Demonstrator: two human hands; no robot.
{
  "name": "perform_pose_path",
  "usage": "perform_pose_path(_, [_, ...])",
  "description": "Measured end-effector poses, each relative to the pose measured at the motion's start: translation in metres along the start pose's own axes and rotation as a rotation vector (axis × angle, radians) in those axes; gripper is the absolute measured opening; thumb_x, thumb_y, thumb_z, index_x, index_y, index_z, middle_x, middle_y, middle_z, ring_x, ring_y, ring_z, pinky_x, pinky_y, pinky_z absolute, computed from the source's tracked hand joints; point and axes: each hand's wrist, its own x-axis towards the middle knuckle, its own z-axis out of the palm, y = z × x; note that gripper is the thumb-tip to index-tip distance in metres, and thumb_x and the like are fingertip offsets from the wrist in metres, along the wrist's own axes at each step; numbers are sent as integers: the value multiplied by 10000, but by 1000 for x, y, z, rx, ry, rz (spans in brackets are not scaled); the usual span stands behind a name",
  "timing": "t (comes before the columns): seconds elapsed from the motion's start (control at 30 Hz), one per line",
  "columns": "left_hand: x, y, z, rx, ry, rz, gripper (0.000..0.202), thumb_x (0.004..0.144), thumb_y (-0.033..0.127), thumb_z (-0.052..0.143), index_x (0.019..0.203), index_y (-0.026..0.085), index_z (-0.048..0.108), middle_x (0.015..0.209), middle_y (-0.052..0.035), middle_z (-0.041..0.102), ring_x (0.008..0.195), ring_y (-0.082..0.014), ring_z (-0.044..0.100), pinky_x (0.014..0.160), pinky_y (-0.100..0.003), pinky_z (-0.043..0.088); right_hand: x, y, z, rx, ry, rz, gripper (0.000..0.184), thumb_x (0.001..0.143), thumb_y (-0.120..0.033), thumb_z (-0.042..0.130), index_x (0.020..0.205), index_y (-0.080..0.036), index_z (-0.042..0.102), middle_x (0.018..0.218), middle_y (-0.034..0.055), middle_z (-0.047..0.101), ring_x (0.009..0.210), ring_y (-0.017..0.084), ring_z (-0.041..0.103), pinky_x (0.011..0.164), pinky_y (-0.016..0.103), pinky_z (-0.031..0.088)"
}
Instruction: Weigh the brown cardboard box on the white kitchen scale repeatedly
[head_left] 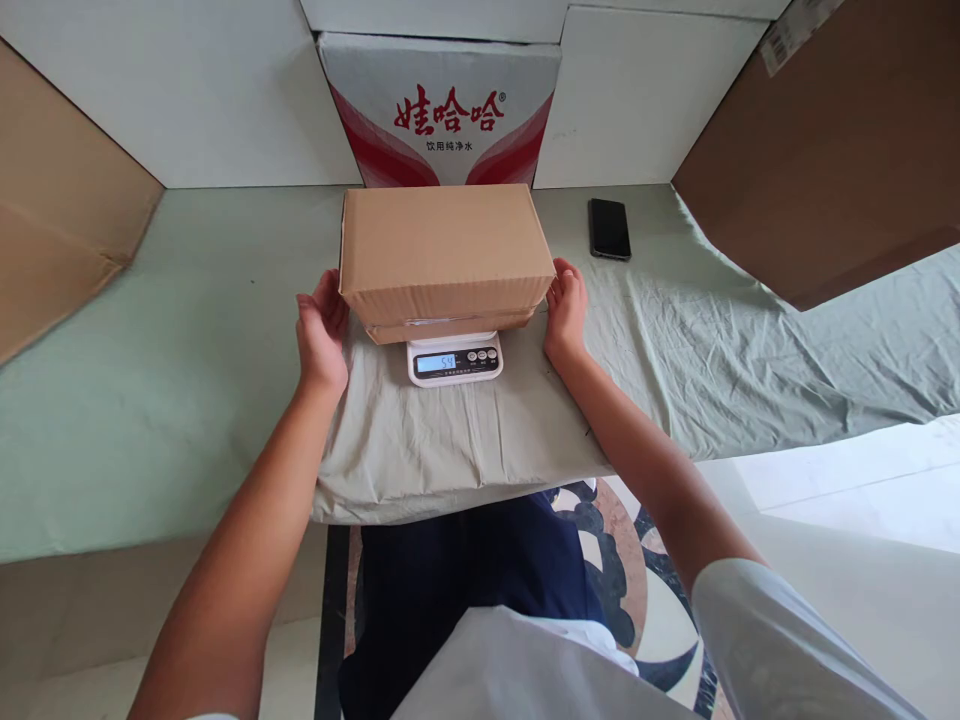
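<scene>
A closed brown cardboard box (446, 240) sits on top of a small white kitchen scale (455, 374) and overhangs it on both sides. The scale's lit display seems to show a 5 and a 4; any decimal point is unclear. At the box's left side is my left hand (322, 330), its fingers bent against the lower side and partly hidden. My right hand (567, 312) is at the opposite side, fingers at the near right corner, with some fingertips out of sight behind the cardboard. The scale's platform is mostly covered by the box.
A black phone (609, 229) lies on the green cloth (232, 380) to the right. Behind stands a printed red and white carton (450, 110) between white panels. Large brown cardboard pieces (825, 150) flank the table, whose front edge is close to my body.
</scene>
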Motion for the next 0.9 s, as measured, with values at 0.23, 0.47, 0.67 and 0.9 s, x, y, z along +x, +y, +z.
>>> perform_pose_path(0.23, [15,0,-10,57,12,-24,1188,952,1081,256,1642,183,616,1836,-217,509,1730,-349,489,1466,-558,332,-4,-2,6,-141,-55,-69,415,994,-605,550,1248,-305,685,1427,74,736,1417,272,700,1321,576,533])
perform_pose_path(0.47, [15,3,-11,59,34,-34,1146,972,1058,295,1636,175,601,1841,-216,502,1731,-340,488,1468,-547,331,-5,-4,9,-173,-53,-80,333,1010,-557,554,1158,-305,715,1341,44,762,1338,256,693,1251,520,571])
perform_pose_path(0.67, [12,10,-8,49,47,-50,1116,1027,1011,228,1644,151,584,1859,-217,476,1742,-323,470,1471,-529,316,-13,-14,13,-188,-45,-74,326,993,-550,541,1115,-299,710,1308,46,753,1284,244,694,1208,465,567])
perform_pose_path(0.9, [11,17,-7,92,49,-45,1207,991,1041,119,1678,149,554,1883,-212,435,1754,-298,453,1458,-473,340,-17,-20,15,-194,-55,-53,281,1010,-521,530,1079,-305,697,1297,34,773,1293,231,684,1210,444,580])
